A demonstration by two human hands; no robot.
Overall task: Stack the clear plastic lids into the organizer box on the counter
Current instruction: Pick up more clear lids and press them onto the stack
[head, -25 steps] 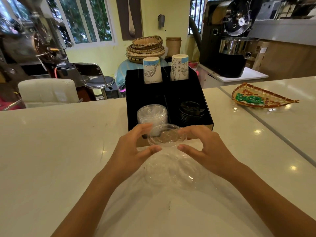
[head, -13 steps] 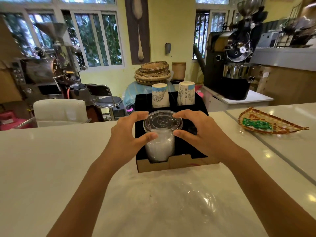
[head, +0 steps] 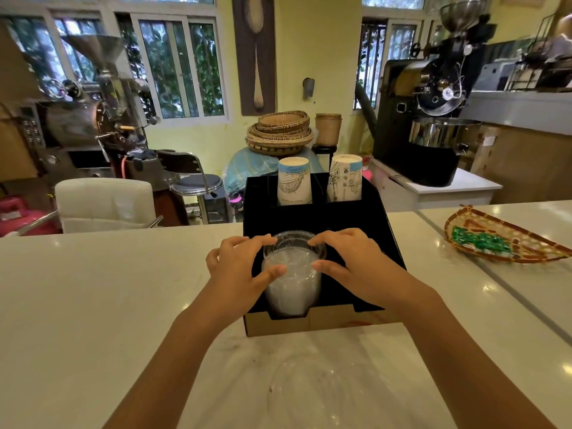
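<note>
A black organizer box [head: 383, 218] with a cardboard front stands on the white counter. Its front left compartment holds a tall stack of clear plastic lids [head: 292, 286]. My left hand [head: 238, 270] and my right hand [head: 356, 267] sit on either side of the stack's top lid [head: 294, 243], fingertips and thumbs touching its rim. More clear lids [head: 312, 394] lie loose on the counter near me, hard to make out. My right hand hides the front right compartment.
Two upside-down stacks of paper cups [head: 294, 181] [head: 345, 178] fill the box's rear compartments. A woven tray [head: 501, 239] lies on the counter at the right. Beyond the counter are a white chair [head: 105, 202], a stool and roasting machines.
Both hands carried a clear lid from the counter up to the box, then lowered it onto the stack in the front left compartment. The camera view tilted up.
</note>
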